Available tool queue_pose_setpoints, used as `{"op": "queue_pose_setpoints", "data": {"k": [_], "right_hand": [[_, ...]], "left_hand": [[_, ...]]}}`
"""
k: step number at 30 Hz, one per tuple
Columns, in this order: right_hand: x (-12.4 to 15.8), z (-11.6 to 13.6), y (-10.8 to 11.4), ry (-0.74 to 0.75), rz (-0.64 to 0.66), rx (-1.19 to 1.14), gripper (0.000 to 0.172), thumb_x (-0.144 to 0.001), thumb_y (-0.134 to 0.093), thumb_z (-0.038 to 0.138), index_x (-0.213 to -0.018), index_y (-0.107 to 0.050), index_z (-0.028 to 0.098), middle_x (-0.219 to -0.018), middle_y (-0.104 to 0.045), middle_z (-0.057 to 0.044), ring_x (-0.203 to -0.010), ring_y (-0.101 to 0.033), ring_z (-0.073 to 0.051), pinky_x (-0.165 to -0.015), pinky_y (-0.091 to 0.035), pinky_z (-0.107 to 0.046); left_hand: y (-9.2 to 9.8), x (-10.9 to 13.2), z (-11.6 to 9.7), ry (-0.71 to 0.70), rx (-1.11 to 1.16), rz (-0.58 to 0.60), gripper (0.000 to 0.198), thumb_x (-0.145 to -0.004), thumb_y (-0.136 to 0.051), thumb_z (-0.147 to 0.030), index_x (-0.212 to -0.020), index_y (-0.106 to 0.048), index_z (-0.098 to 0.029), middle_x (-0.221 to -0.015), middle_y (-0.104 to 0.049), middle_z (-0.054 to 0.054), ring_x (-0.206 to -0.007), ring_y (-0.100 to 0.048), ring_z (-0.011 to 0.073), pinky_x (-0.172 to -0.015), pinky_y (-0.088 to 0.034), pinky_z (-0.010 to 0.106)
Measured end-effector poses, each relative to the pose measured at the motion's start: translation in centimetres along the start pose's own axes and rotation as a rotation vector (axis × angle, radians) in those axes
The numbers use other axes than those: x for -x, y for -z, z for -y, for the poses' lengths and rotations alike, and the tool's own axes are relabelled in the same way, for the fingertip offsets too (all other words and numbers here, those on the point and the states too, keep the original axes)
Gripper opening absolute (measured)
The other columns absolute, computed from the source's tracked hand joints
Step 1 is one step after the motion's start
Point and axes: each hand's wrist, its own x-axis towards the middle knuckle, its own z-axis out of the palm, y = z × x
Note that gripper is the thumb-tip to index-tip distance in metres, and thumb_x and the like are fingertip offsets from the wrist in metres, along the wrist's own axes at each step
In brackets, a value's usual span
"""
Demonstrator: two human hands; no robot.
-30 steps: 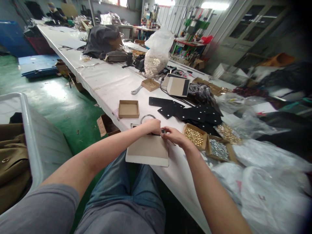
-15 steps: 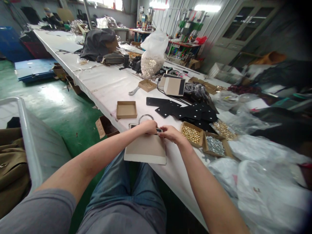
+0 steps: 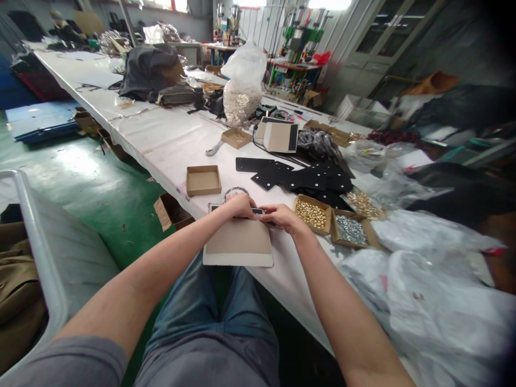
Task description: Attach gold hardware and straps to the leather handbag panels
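A flat beige panel (image 3: pixel 237 235) with a white lower band and a dark strip along its top lies at the table's near edge, partly over my lap. Behind its top edge curves a patterned loop (image 3: pixel 237 189), like a bag handle. My left hand (image 3: pixel 241 205) is closed on the panel's top edge, its fingertips partly hidden. At the upper right corner, my right hand (image 3: pixel 281 216) has thumb and fingers pinched together against the dark strip; whatever is between them is too small to make out.
Right of my hands stand a box of gold-coloured fittings (image 3: pixel 310 214) and a box of silver-coloured fittings (image 3: pixel 351 231). Black pieces with studs (image 3: pixel 302 180) lie beyond them. A shallow cardboard box (image 3: pixel 203 181) sits to the left. Plastic bags (image 3: pixel 439 290) cover the right side.
My view has shifted slightly, so the scene sits a little further left. Both hands stay at the panel's top edge, the right fingertips slightly closer to the left hand.
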Motion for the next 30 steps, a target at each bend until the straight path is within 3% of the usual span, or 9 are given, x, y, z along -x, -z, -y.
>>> {"op": "queue_pose_setpoints", "data": {"k": [6,9,12,14,16,18,21,26,30], "right_hand": [[1.0,0.1,-0.9,0.032,-0.007,-0.031,0.068,-0.065,-0.100,0.033,-0.129,-0.089,0.013,-0.081,-0.079,-0.005,-0.067,-0.064,-0.015,-0.062,-0.051,-0.026],[2.1,0.2,-0.6,0.104,-0.084,-0.027,0.070,-0.070,-0.098,0.035,-0.137,-0.086,0.016,-0.108,-0.086,-0.012,-0.089,-0.076,-0.023,-0.074,-0.061,-0.030],[5.3,-0.9,2.7,0.259,-0.401,0.100,0.062,-0.085,-0.089,0.046,-0.141,-0.085,0.019,-0.135,-0.084,-0.016,-0.115,-0.078,-0.030,-0.095,-0.066,-0.040],[9.0,-2.5,6.4,0.295,-0.626,0.278,0.054,-0.093,-0.081,0.052,-0.136,-0.086,0.019,-0.131,-0.086,-0.017,-0.112,-0.081,-0.032,-0.102,-0.065,-0.045],[13.5,-4.7,10.1,0.186,-0.713,0.458,0.050,-0.097,-0.076,0.054,-0.132,-0.087,0.020,-0.119,-0.088,-0.016,-0.102,-0.083,-0.032,-0.100,-0.064,-0.046],[17.6,-6.7,12.5,0.008,-0.720,0.643,0.045,-0.097,-0.074,0.055,-0.124,-0.089,0.022,-0.107,-0.089,-0.015,-0.096,-0.083,-0.034,-0.093,-0.062,-0.046],[21.1,-8.6,12.5,-0.185,-0.666,0.833,0.045,-0.093,-0.078,0.064,-0.115,-0.089,0.025,-0.103,-0.089,-0.013,-0.096,-0.082,-0.036,-0.086,-0.058,-0.044],[20.4,-9.5,9.8,-0.268,-0.493,0.931,0.035,-0.091,-0.081,0.058,-0.110,-0.089,0.029,-0.108,-0.089,-0.010,-0.098,-0.082,-0.036,-0.077,-0.053,-0.040],[20.1,-10.1,10.9,-0.170,-0.551,0.858,0.038,-0.096,-0.075,0.059,-0.112,-0.087,0.026,-0.106,-0.088,-0.012,-0.098,-0.082,-0.037,-0.084,-0.059,-0.044]], "left_hand": [[0.8,-0.2,-1.2,0.095,0.014,0.076,0.051,-0.082,-0.091,-0.052,-0.133,-0.087,-0.043,-0.136,-0.085,0.002,-0.153,-0.057,0.0425,-0.135,-0.035,0.070],[0.6,-0.6,-1.5,0.106,0.023,0.089,0.048,-0.081,-0.091,-0.048,-0.129,-0.088,-0.043,-0.141,-0.083,0.003,-0.155,-0.055,0.0443,-0.134,-0.034,0.075],[0.0,-1.0,-1.4,0.120,0.031,0.056,0.046,-0.077,-0.091,-0.045,-0.124,-0.089,-0.043,-0.143,-0.082,0.003,-0.157,-0.051,0.0463,-0.132,-0.034,0.077],[-0.5,-1.4,-1.3,0.136,0.037,0.033,0.046,-0.075,-0.092,-0.043,-0.121,-0.089,-0.042,-0.142,-0.082,0.005,-0.157,-0.050,0.0456,-0.132,-0.035,0.074],[-0.8,-1.8,-1.2,0.149,0.045,0.023,0.047,-0.073,-0.093,-0.043,-0.120,-0.088,-0.041,-0.143,-0.080,0.006,-0.155,-0.051,0.0442,-0.131,-0.037,0.070],[-0.9,-2.0,-1.1,0.155,0.051,0.018,0.047,-0.072,-0.094,-0.044,-0.119,-0.088,-0.039,-0.146,-0.077,0.006,-0.152,-0.054,0.0434,-0.130,-0.041,0.065],[-1.2,-2.1,-1.0,0.150,0.063,-0.003,0.044,-0.071,-0.095,-0.044,-0.114,-0.088,-0.038,-0.148,-0.073,0.005,-0.149,-0.056,0.0427,-0.127,-0.046,0.057],[-1.9,-2.0,-1.1,0.145,0.053,-0.082,0.044,-0.069,-0.094,-0.042,-0.112,-0.089,-0.037,-0.152,-0.068,0.008,-0.150,-0.052,0.0450,-0.128,-0.041,0.061],[-1.8,-1.7,-1.3,0.136,0.041,-0.066,0.055,-0.066,-0.094,-0.035,-0.121,-0.089,-0.033,-0.157,-0.066,0.013,-0.155,-0.046,0.0471,-0.128,-0.041,0.061]]}}
